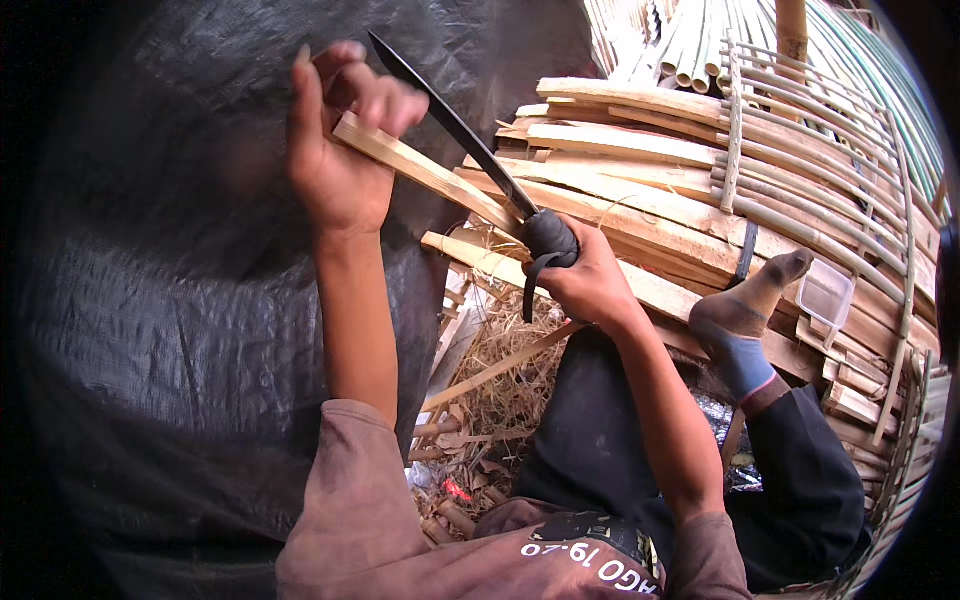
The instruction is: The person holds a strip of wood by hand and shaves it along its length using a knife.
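Observation:
My left hand (335,140) grips the upper end of a pale bamboo strip (425,172), holding it slanted down toward the right. My right hand (585,275) is closed on the dark wrapped handle of a long black knife (450,120). The blade points up and to the left and lies along the strip, close to its top edge. A black strap loop hangs from the handle.
A stack of split bamboo slats (640,190) lies to the right, with a woven bamboo frame (830,150) behind it. My socked foot (745,320) rests on the slats beside a small clear plastic box (826,295). Dark plastic sheeting (170,320) covers the left. Shavings (500,390) lie below.

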The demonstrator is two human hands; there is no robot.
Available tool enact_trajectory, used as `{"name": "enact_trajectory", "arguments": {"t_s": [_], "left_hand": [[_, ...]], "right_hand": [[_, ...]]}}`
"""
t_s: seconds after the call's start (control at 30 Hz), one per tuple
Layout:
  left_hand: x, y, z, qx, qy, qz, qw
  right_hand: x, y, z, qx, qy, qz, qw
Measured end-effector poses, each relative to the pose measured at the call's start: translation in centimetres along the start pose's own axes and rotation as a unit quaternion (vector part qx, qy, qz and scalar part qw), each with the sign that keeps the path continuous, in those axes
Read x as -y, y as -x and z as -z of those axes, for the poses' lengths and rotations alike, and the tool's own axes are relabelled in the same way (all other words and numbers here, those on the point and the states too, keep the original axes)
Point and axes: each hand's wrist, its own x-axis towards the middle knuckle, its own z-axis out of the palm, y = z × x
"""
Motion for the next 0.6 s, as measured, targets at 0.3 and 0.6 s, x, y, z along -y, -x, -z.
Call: {"name": "enact_trajectory", "arguments": {"t_s": [0.3,0.6], "left_hand": [[-0.2,0.8,-0.9,-0.110,0.023,-0.010,0.994],[0.0,0.6,-2.0,-0.138,-0.045,-0.033,0.989]], "right_hand": [[1.3,7.3,-2.5,-0.108,0.081,0.110,0.985],[0.7,8.5,-2.8,-0.073,0.108,0.063,0.989]]}}
